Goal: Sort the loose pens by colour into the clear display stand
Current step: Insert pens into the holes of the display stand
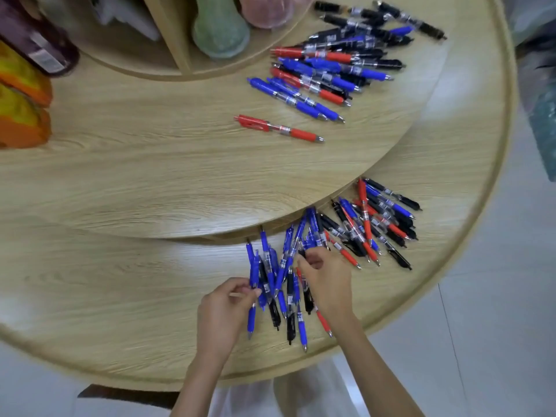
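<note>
On the bench (120,296), the left hand (221,311) pinches a blue pen (251,322) at the left edge of a mixed pile of pens (290,299). The right hand (328,284) curls its fingers into that pile; whether they hold a pen I cannot tell. A second pile (382,221) lies further right, and a third pile (337,64) on the raised tier (150,161).

furniture: round two-tier light wood table (120,176) | floor: pale glossy tiles (496,341) | light: soft glare on wood
</note>
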